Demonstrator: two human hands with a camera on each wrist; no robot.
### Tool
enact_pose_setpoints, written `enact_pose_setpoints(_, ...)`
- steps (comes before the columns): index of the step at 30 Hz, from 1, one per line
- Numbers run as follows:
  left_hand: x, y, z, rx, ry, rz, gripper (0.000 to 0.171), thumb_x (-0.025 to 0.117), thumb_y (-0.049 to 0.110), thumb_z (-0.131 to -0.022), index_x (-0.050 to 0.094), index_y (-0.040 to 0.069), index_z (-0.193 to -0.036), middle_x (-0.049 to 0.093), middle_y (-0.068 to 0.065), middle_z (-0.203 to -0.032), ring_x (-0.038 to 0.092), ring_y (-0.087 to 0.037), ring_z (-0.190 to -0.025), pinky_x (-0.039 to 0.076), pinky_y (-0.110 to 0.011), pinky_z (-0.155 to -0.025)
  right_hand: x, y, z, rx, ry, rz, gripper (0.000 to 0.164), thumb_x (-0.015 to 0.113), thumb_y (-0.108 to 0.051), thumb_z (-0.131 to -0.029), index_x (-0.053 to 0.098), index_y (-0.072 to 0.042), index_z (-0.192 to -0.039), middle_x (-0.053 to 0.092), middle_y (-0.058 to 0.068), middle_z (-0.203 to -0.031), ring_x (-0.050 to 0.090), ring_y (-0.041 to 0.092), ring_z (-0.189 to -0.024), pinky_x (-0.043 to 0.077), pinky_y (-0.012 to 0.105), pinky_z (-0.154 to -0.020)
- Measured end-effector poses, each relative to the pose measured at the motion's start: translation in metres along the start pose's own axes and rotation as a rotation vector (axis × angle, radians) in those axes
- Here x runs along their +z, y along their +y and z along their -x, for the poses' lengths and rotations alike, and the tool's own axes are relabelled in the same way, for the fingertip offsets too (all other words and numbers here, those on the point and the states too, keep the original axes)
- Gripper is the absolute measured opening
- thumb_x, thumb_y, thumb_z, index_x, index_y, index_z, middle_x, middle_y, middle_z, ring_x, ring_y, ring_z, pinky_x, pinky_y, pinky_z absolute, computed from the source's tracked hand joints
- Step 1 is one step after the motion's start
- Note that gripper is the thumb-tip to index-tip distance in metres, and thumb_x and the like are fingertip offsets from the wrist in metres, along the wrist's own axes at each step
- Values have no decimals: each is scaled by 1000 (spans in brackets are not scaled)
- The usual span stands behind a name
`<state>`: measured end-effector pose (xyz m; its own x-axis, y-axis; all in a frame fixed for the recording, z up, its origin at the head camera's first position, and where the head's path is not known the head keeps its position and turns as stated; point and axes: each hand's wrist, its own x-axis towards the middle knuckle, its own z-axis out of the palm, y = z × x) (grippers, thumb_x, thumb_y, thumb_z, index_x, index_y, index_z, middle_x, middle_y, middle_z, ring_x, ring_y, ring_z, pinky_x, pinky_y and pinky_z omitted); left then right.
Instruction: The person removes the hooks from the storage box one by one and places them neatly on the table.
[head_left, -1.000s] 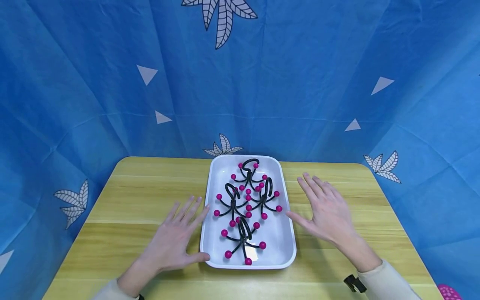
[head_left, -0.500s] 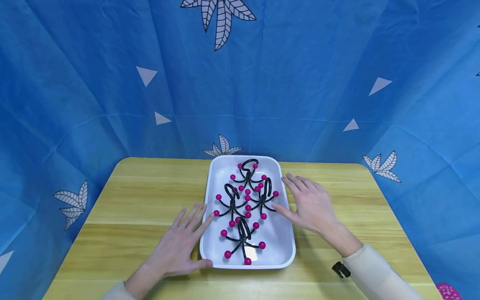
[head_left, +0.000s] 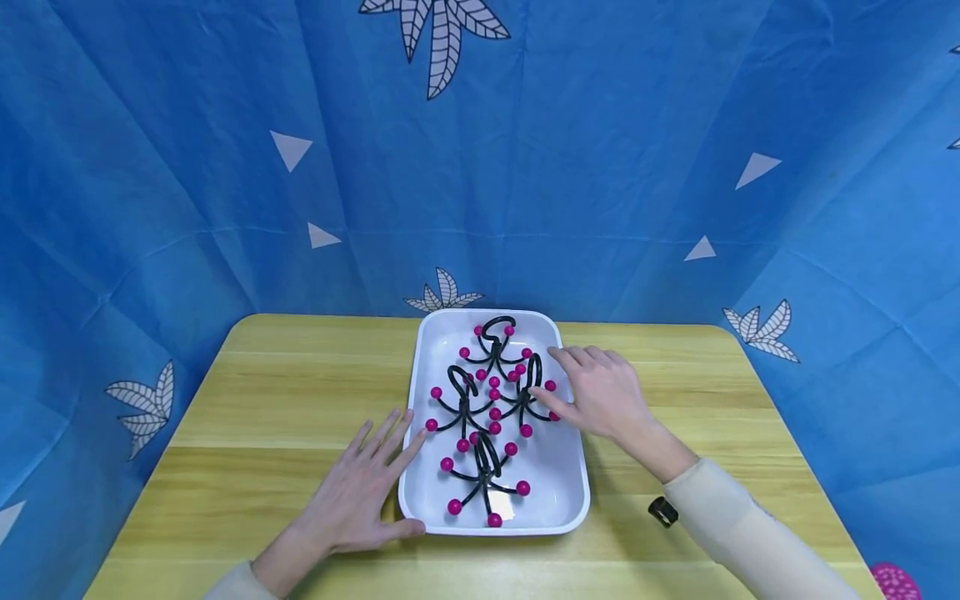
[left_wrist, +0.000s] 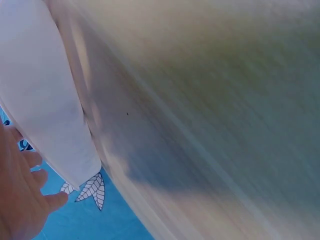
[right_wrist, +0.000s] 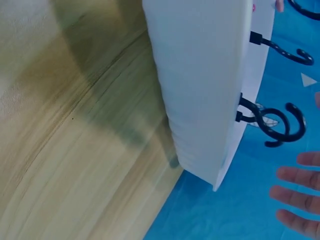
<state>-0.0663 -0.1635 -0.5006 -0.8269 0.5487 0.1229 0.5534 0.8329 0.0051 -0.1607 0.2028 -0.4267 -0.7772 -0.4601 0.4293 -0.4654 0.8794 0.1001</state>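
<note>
The fingers of the right hand (head_left: 603,400) are extending close together, the thumb standing well apart to leave a wide gap; nothing is being gripped. The thumb tip is overlapping the base of the right hook (head_left: 526,395), though whether it is touching cannot be told. The fingers of the left hand (head_left: 352,496) are spreading wide and holding nothing; the index finger and thumb are overlapping the rim of the tray (head_left: 551,500) at its left side and near-left corner, contact again being unclear.

Inside the white tray, four black hooks are sitting: beside the right one, the left hook (head_left: 465,406) is standing across the middle; the far hook (head_left: 496,348) is occupying the back and the near hook (head_left: 484,477) the front. Their legs are splaying outward, ending in pink balls (head_left: 523,488). In the right wrist view, curved hook tops are projecting above the rim.

The tray is resting on a wooden table (head_left: 300,375). Pale sleeves (head_left: 738,525) are covering the forearms. Behind, a blue cloth (head_left: 615,125) is hanging, displaying leaves (head_left: 447,292) and triangles (head_left: 291,150).
</note>
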Motion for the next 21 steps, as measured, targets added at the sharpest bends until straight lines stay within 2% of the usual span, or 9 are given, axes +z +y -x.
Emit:
enact_pose_setpoints(6, 0, 0, 0, 3, 2, 4, 117, 53, 94, -78, 33, 20, -167, 25, -13, -177, 29, -36, -163, 31, -61, -130, 8, -1, -7, 21, -77, 1, 71, 69, -69, -89, 75, -10, -127, 81, 14, -112, 77, 33, -98, 65, 43, -72)
enact_pose_setpoints(11, -1, 0, 0, 9, 6, 14, 117, 54, 93, -79, 33, 19, -167, 24, -13, -177, 29, -36, -163, 30, -61, -130, 12, -2, -11, 32, -104, 0, 70, 68, -70, -90, 75, -11, -125, 81, 14, -113, 77, 33, -99, 66, 43, -73)
enact_pose_setpoints(15, -2, 0, 0, 9, 10, 20, 117, 57, 91, -78, 33, 18, -167, 24, -13, -177, 30, -36, -162, 30, -61, -130, 15, -2, -13, 14, -100, -3, 66, 68, -69, -91, 77, -10, -121, 82, 13, -108, 78, 31, -94, 65, 40, -69)
enact_pose_setpoints(21, -2, 0, 0, 8, 2, 18, 117, 55, 93, -78, 34, 19, -167, 24, -12, -177, 31, -36, -162, 30, -61, -130, 18, 0, -14, -26, -48, -2, 58, 71, -64, -90, 79, -10, -110, 81, 11, -95, 76, 27, -81, 61, 35, -61)
